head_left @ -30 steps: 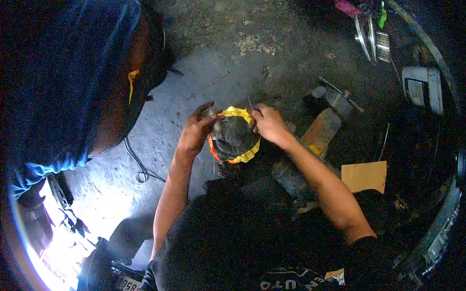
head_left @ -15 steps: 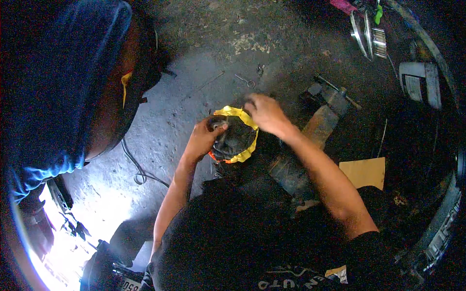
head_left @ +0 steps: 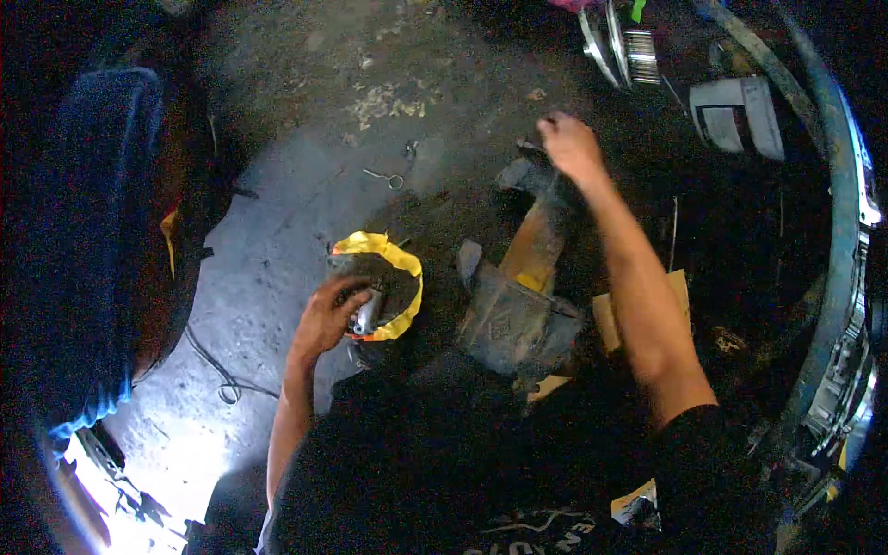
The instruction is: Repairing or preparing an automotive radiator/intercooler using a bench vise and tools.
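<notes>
My left hand [head_left: 328,316] grips a dark round motor part [head_left: 373,298] ringed with yellow and orange tape, held low over the concrete floor. My right hand [head_left: 571,143] has reached up and to the right, its fingers closed on the far end of a rusty bench vise [head_left: 518,296], near the vise's handle; what the fingers pinch is too dark to tell. The vise lies between my two arms.
A person in a blue top [head_left: 88,250] bends in at the left. A small wire clip [head_left: 384,177] lies on the floor. Chrome parts [head_left: 618,42] and a grey box [head_left: 735,116] sit at the upper right. Cardboard [head_left: 620,319] lies under my right arm. A blue curved rim [head_left: 837,231] runs along the right.
My right hand left the taped part and reached up-right to the far end of the vise. My left hand lowered the part toward me.
</notes>
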Demonstrator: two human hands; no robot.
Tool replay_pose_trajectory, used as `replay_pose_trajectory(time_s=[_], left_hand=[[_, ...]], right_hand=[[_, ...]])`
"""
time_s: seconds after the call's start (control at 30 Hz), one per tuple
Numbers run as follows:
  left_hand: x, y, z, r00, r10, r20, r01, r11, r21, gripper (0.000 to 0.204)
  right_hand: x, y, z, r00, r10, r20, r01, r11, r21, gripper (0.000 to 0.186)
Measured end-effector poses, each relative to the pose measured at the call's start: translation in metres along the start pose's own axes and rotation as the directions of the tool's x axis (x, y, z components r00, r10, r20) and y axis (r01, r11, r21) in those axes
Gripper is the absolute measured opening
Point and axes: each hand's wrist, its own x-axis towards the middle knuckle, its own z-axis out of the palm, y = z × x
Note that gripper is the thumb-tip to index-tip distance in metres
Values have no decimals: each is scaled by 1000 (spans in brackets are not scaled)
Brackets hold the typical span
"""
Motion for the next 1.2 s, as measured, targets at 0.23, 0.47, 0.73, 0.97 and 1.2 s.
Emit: replay_pose_trajectory(time_s=[0.23,0.47,0.73,0.97,1.2], left_hand=[[-10,11,21,982,49,-183,-5,972,233,35],[-1,1,26,975,111,-195,-40,941,335,40],[-2,-2,19,983,75,-170,-16,946,324,46],[21,24,15,919,269,-289,-161,923,349,40],[61,93,42,993,77,86,-94,972,215,68]], right_hand=[[-31,121,-19,825,-115,554,120,992,28,46],[-37,138,-10,830,-337,444,344,936,68,41],[-55,137,-37,791,-50,610,230,948,-220,43],[-53,145,-37,876,169,452,-108,982,-157,64],[-44,131,-41,832,16,555,72,988,-136,74]])
